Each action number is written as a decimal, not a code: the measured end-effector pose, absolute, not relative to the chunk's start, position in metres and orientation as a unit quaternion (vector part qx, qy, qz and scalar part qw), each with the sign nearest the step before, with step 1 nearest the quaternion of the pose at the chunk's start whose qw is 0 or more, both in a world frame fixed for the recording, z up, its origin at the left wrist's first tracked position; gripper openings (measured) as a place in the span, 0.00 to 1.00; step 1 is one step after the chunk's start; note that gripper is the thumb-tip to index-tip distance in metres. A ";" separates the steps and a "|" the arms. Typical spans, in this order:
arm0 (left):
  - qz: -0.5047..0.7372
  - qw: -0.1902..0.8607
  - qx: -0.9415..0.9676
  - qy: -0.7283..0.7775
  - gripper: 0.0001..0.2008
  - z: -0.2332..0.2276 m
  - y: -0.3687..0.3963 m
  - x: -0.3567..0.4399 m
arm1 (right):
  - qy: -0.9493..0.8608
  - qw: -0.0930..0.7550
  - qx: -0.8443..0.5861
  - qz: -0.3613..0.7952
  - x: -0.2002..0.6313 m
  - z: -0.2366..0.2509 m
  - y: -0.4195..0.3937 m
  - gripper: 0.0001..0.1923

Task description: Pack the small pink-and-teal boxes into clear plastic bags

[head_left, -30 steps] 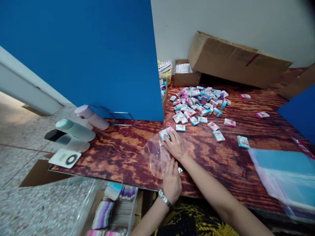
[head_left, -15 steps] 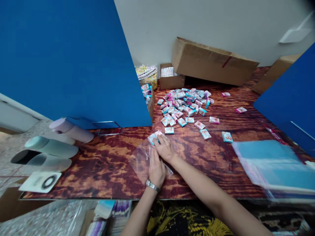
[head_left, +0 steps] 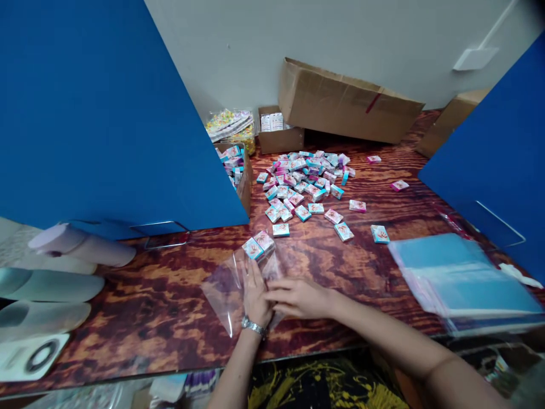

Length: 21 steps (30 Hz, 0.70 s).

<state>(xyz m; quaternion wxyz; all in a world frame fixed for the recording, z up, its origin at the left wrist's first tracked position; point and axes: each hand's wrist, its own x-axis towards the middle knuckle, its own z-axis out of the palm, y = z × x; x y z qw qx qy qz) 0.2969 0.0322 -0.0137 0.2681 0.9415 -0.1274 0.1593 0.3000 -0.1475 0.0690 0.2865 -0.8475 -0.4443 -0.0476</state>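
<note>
Two boxes [head_left: 253,249] touch film [head_left: 227,287]; a carton [head_left: 246,190] holds more

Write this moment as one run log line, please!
Left hand: flat on clear film | right hand: close beside left | two small boxes: side by side beyond left hand

This looks like a packing workroom: a red-brown, wood-grained desk [head_left: 170,307] between flat blue panels [head_left: 97,113] carries a heap of small pink, blue and white printed boxes [head_left: 298,180], a long brown cardboard carton [head_left: 344,105] and flat blue-and-clear plastic sheets [head_left: 451,258].
</note>
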 end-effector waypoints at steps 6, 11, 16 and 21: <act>0.159 0.236 0.954 -0.096 0.39 -0.007 0.025 0.298 | -0.109 0.298 -0.938 -0.142 0.363 0.065 -0.274 0.20; 0.161 0.222 0.956 -0.102 0.40 -0.007 0.029 0.296 | -0.003 0.137 -0.984 -0.114 0.473 0.046 -0.327 0.35; 0.165 0.216 0.958 -0.090 0.40 -0.009 0.030 0.293 | 0.064 0.124 -0.987 -0.085 0.567 0.063 -0.325 0.36; 0.154 0.184 0.968 -0.069 0.39 -0.013 0.032 0.291 | 0.088 0.157 -0.980 -0.088 0.649 0.086 -0.314 0.38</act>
